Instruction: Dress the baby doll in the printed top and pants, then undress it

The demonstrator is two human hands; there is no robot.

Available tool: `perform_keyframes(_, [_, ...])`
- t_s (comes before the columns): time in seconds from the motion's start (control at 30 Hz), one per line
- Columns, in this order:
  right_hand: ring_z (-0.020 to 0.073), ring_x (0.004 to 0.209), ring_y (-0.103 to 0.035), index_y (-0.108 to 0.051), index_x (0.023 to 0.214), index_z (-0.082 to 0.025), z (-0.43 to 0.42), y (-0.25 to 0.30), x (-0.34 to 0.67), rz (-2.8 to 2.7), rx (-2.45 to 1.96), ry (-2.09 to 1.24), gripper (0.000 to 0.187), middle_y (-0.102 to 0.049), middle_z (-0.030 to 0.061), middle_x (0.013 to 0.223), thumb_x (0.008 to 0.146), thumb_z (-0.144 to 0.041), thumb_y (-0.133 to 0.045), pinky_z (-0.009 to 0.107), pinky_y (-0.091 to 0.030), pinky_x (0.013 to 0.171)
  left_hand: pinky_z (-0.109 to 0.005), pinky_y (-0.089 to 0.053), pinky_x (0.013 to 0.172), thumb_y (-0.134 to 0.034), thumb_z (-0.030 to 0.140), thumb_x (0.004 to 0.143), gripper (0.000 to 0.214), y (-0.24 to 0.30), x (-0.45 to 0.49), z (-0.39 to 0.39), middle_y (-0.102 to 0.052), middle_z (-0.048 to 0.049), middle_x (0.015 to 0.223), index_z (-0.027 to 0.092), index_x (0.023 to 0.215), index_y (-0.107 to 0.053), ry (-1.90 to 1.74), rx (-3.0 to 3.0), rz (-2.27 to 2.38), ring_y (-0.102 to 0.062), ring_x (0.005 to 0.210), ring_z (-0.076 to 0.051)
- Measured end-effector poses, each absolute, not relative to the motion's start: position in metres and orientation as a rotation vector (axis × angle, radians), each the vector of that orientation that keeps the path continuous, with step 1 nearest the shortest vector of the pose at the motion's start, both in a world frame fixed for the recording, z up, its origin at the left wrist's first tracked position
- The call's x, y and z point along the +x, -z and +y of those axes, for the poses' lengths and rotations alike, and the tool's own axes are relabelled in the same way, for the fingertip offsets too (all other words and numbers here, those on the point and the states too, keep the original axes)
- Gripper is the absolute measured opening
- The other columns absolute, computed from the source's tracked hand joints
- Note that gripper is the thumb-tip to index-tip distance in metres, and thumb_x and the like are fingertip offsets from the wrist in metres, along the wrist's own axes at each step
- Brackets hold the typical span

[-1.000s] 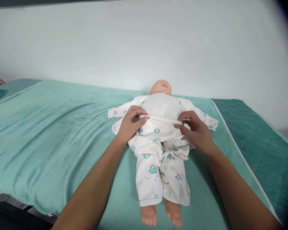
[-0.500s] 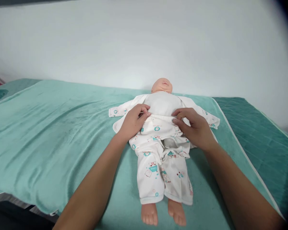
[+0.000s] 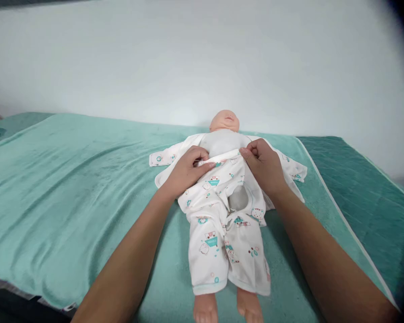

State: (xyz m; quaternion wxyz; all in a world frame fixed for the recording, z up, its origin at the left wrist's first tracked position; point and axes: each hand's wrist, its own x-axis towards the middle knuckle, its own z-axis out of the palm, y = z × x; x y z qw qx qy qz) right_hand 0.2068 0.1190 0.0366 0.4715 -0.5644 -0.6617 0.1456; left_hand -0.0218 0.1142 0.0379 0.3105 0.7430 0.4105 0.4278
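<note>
A baby doll (image 3: 225, 121) lies on its back, head toward the wall and feet toward me. Printed white baby pants (image 3: 207, 242) cover its legs, and a gap at the crotch shows the grey-white body. My left hand (image 3: 188, 169) pinches the waistband on the left side of the belly. On the other side, my right hand (image 3: 263, 163) has thumb and fingers closed on the waistband and holds it raised off the belly. A white baby jacket (image 3: 168, 154) is spread open beneath the doll, its sleeves out to both sides.
A light green blanket (image 3: 60, 193) with soft folds covers the bed. At the right a darker green quilted cover (image 3: 363, 193) shows beyond the blanket's pale edge. A plain white wall (image 3: 195, 58) rises behind the doll's head.
My right hand has lifted the waistband up and toward the doll's chest, so the pants' front is pulled taut and the crotch gap looks wider. My left hand stays nearly in place.
</note>
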Motion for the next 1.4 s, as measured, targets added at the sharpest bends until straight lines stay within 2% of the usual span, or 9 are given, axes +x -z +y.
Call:
perform_keyframes(0.1, [0.014,0.062,-0.044,-0.051,0.08,-0.023,0.121,-0.034,0.207,-1.589,-1.375,-0.417,0.015,-0.05,-0.0033,0.065,0.089,-0.033,-0.057,0.028,-0.034,0.06,-0.026,-0.036,0.066,-0.06,0.038,0.089,0.02,-0.036,-0.021,0.123,-0.052,0.0014,0.08,0.022,0.081,-0.051,-1.152,1.839,1.146,-0.045,0.072,-0.013])
perform_keyframes(0.2, [0.0138,0.06,-0.043,-0.053,0.079,-0.023,0.124,-0.032,0.208,-1.555,-1.393,-0.502,0.017,-0.048,-0.0039,0.063,0.089,-0.035,-0.059,0.029,-0.033,0.058,-0.024,-0.031,0.059,-0.061,0.04,0.088,0.022,-0.033,-0.018,0.14,-0.047,0.0033,0.07,0.022,0.081,-0.05,-1.176,1.732,1.205,-0.041,0.065,-0.012])
perform_keyframes(0.43, [0.0128,0.056,-0.042,-0.059,0.078,-0.023,0.135,-0.03,0.212,-1.394,-1.263,-0.915,0.026,-0.05,-0.0031,0.062,0.084,-0.047,-0.066,0.028,-0.034,0.053,-0.021,-0.029,0.051,-0.066,0.04,0.082,0.028,-0.02,-0.013,0.173,-0.045,0.0056,0.064,0.023,0.081,-0.044,-1.221,1.31,1.107,-0.039,0.053,-0.01])
perform_keyframes(0.63, [0.0119,0.059,-0.046,-0.062,0.081,-0.023,0.135,-0.029,0.221,-1.152,-1.074,-1.233,0.021,-0.057,-0.002,0.072,0.077,-0.04,-0.073,0.026,-0.038,0.054,-0.022,-0.032,0.051,-0.064,0.036,0.083,0.026,-0.017,-0.014,0.171,-0.042,0.0065,0.062,0.024,0.08,-0.042,-1.331,1.127,1.175,-0.038,0.051,-0.009])
perform_keyframes(0.9, [0.0105,0.054,-0.043,-0.063,0.073,-0.022,0.137,-0.017,0.238,-0.918,-1.069,-1.225,0.026,-0.052,-0.0037,0.063,0.065,-0.036,-0.083,0.025,-0.034,0.049,-0.023,-0.031,0.058,-0.062,0.035,0.084,0.022,-0.012,-0.026,0.164,-0.042,0.0051,0.065,0.023,0.078,-0.045,-1.502,1.325,1.483,-0.039,0.061,-0.012])
perform_keyframes(1.03, [0.009,0.052,-0.039,-0.064,0.076,-0.022,0.134,-0.015,0.242,-1.035,-1.115,-1.219,0.025,-0.051,-0.0043,0.062,0.068,-0.036,-0.082,0.024,-0.029,0.047,-0.025,-0.035,0.064,-0.059,0.036,0.085,0.019,-0.011,-0.031,0.161,-0.048,0.0037,0.069,0.022,0.078,-0.047,-1.352,1.508,1.543,-0.044,0.068,-0.014])
perform_keyframes(1.2, [0.0109,0.066,-0.05,-0.064,0.093,-0.022,0.127,-0.018,0.253,-1.402,-1.084,-1.309,0.027,-0.061,-0.0015,0.081,0.072,-0.033,-0.078,0.024,-0.036,0.056,-0.027,-0.038,0.067,-0.054,0.037,0.088,0.015,-0.01,-0.037,0.158,-0.055,0.0021,0.074,0.023,0.083,-0.051,-1.121,1.735,1.531,-0.049,0.072,-0.016])
perform_keyframes(1.27, [0.0117,0.068,-0.051,-0.062,0.09,-0.022,0.127,-0.016,0.255,-1.435,-1.133,-1.228,0.025,-0.062,-0.0009,0.084,0.072,-0.032,-0.076,0.025,-0.038,0.059,-0.029,-0.039,0.069,-0.052,0.039,0.089,0.016,-0.009,-0.038,0.158,-0.06,0.0004,0.078,0.023,0.086,-0.053,-1.065,1.752,1.56,-0.052,0.076,-0.017])
perform_keyframes(1.4, [0.0129,0.06,-0.049,-0.059,0.084,-0.023,0.132,-0.009,0.249,-1.397,-1.321,-0.938,0.017,-0.058,-0.0023,0.074,0.074,-0.03,-0.07,0.027,-0.038,0.056,-0.032,-0.041,0.075,-0.05,0.036,0.089,0.014,-0.012,-0.037,0.159,-0.065,-0.0016,0.085,0.023,0.089,-0.055,-0.985,1.759,1.633,-0.056,0.079,-0.019])
